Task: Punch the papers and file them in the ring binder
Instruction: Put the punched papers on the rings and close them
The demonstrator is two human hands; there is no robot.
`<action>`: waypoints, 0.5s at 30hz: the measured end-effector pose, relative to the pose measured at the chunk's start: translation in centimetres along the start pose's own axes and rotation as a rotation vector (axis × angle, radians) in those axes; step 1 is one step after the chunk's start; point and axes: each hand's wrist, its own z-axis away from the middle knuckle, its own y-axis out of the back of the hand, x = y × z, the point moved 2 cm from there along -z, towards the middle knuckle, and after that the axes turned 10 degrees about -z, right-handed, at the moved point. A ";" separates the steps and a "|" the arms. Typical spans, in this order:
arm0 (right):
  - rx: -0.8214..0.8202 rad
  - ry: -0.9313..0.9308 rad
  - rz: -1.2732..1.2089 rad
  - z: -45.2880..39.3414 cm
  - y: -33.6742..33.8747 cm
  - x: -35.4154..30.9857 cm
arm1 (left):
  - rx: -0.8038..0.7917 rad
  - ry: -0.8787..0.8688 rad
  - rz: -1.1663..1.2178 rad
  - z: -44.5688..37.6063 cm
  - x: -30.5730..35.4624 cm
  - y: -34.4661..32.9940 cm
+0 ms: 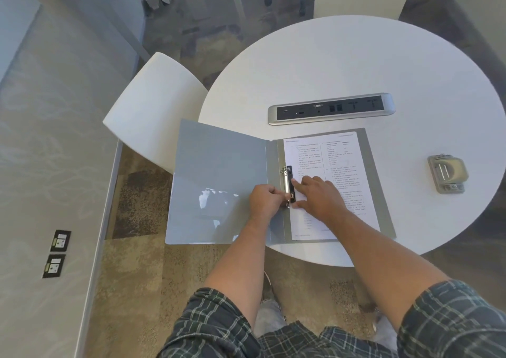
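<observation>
A grey ring binder (219, 171) lies open on the round white table (356, 64), its left cover hanging over the table's edge. Printed papers (339, 160) lie on the binder's right half. The metal ring mechanism (287, 178) runs along the spine. My left hand (264, 200) has curled fingers that pinch the lower end of the mechanism. My right hand (317, 193) lies on the papers beside the rings, its fingers stretched toward the mechanism. A grey hole punch (447, 172) stands on the table to the right, apart from both hands.
A silver socket strip (331, 108) is set into the table behind the binder. A white chair (153, 111) stands at the left of the table, another at the far side. Carpeted floor and a wall lie to the left.
</observation>
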 end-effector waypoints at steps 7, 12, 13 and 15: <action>0.036 -0.049 -0.044 0.6 -0.1 -0.2 | -0.075 0.079 0.083 -0.5 -0.3 0.2; 0.033 -0.049 -0.063 0.7 0.1 -0.7 | -0.079 0.080 0.020 -0.2 0.2 0.2; 0.030 -0.041 -0.058 0.8 0.2 -0.6 | -0.082 0.080 0.009 0.0 0.2 0.3; 0.019 -0.018 -0.036 1.2 0.3 -0.5 | -0.084 0.077 -0.020 0.3 0.4 0.4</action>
